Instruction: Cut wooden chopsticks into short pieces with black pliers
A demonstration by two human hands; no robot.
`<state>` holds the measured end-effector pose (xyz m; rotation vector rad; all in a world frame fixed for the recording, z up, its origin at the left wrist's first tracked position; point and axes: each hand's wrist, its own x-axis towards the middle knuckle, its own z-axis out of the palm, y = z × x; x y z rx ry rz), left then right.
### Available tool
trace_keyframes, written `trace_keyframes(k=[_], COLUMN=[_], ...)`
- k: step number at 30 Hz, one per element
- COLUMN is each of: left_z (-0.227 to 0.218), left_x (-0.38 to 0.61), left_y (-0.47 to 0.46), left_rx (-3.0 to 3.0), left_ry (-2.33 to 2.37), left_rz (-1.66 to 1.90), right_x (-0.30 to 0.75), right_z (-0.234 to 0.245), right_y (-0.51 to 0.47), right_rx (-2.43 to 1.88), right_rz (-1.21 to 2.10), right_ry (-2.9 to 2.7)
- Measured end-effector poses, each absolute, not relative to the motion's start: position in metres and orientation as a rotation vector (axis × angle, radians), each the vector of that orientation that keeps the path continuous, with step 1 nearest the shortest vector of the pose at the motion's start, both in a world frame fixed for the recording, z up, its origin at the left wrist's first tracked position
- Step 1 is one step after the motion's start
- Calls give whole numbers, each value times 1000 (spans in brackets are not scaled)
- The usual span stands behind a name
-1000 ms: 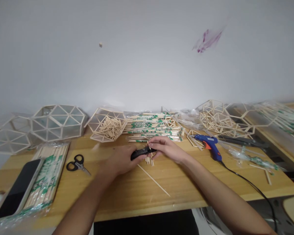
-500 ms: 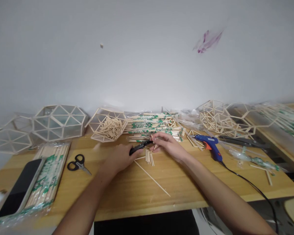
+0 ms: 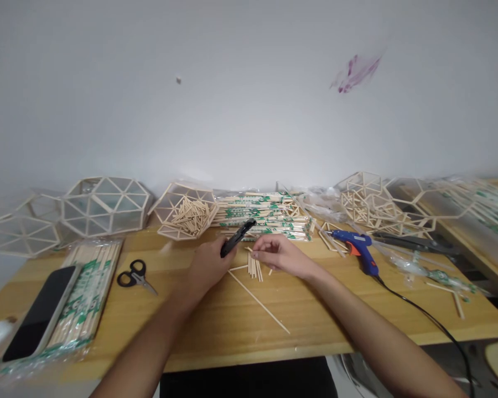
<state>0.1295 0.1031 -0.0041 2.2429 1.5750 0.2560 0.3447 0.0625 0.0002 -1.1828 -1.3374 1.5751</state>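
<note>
My left hand (image 3: 209, 265) is closed around a long, narrow black hand tool (image 3: 238, 237), whose exact kind I cannot make out. The tool points up and away, with its tip over the bagged chopsticks. My right hand (image 3: 284, 256) pinches a short wooden stick (image 3: 249, 249) between thumb and fingers, much of it hidden. Just below those fingertips, several cut short sticks (image 3: 255, 269) lie fanned out on the table. One long thin stick (image 3: 259, 303) rests diagonally in front of them.
Wooden table (image 3: 216, 342) against a wall. Left: scissors (image 3: 136, 276), a phone (image 3: 41, 312) on packed chopsticks (image 3: 89, 293), stick-framed domes (image 3: 108, 204). Behind: a frame holding short sticks (image 3: 191, 215), bagged chopsticks (image 3: 265, 207). Right: a blue glue gun (image 3: 359, 246) with cord, stick lattices (image 3: 369, 207).
The black tool has swung upward and away from my right hand. My right hand has lowered slightly toward the short sticks, fingertips now at their far end.
</note>
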Motion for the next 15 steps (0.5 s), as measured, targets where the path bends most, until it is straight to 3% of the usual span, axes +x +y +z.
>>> trace_keyframes(k=[7, 15], left_z=[0, -6], left_x=[131, 123], left_y=[103, 103], left_rx=[2302, 2268], left_ry=[1590, 1420], left_rz=[-3, 120], right_x=[319, 287], right_z=[27, 41], right_y=[54, 59], right_rx=[-1121, -1197], right_rz=[1422, 1044], right_ry=[-1540, -1944])
